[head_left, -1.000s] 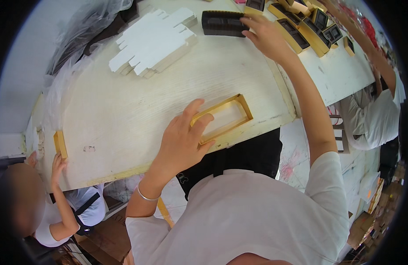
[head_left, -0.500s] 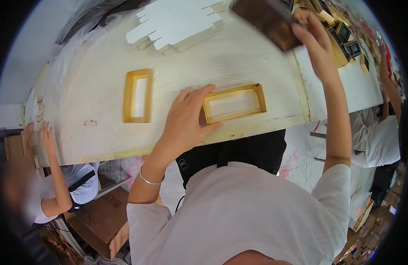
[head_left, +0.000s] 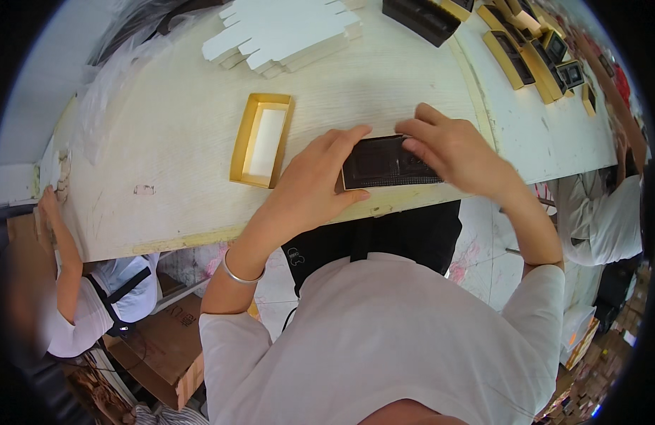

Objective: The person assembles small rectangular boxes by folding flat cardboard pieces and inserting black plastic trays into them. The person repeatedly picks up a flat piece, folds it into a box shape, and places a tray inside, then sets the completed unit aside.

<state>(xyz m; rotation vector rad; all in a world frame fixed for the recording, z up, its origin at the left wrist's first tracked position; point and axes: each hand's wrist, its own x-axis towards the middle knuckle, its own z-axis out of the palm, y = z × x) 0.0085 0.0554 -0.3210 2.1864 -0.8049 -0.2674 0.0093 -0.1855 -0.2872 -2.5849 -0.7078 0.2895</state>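
Note:
A black plastic insert tray (head_left: pixel 384 161) with moulded hollows lies in a small gold cardboard box near the table's front edge. My left hand (head_left: pixel 310 173) grips the left end of this box, thumb on the near side and fingers on the far side. Over the right end, my right hand (head_left: pixel 455 152) has its fingers curled onto the insert tray, hiding that part. Just left of my left hand stands a second gold box (head_left: pixel 239 157), open-topped, its white bottom showing.
A stack of flat white box blanks (head_left: pixel 285 35) lies at the back. Several nested black trays (head_left: pixel 421 20) sit right of it. Gold boxes with black inserts (head_left: pixel 510 60) crowd the far right. A co-worker's arm (head_left: pixel 69 265) reaches the table's left edge; another person is at the right.
My right hand has left the dark tray stack at the back and come down to the gold box, which now contains a black insert. The other gold box has shifted right, toward my left hand.

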